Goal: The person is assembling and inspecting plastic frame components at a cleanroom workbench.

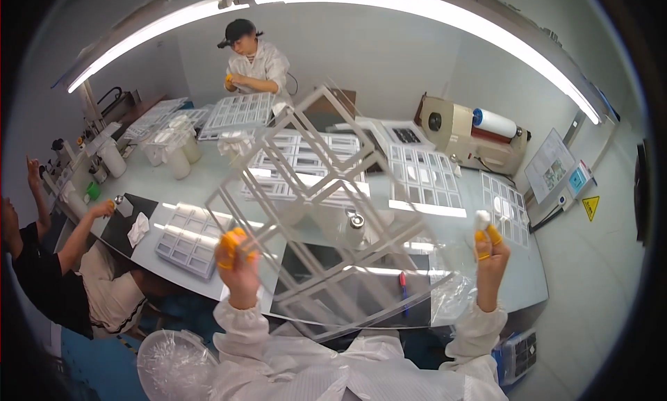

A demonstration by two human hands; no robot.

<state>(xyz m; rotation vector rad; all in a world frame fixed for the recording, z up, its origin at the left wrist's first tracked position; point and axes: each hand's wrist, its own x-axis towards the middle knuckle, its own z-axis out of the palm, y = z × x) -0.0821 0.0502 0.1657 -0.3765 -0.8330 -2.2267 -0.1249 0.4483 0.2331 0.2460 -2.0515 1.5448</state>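
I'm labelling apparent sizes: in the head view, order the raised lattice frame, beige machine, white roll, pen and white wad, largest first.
1. Lattice frame
2. Beige machine
3. White roll
Pen and white wad: smallest, too alike to rank; the pen looks longer, the wad thicker.

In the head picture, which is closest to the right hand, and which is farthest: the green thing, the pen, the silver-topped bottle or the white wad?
1. White wad: at the fingertips of the right hand.
2. Pen: below and left of it.
3. Bottle: farther left, near the middle.
4. Green thing: far left.
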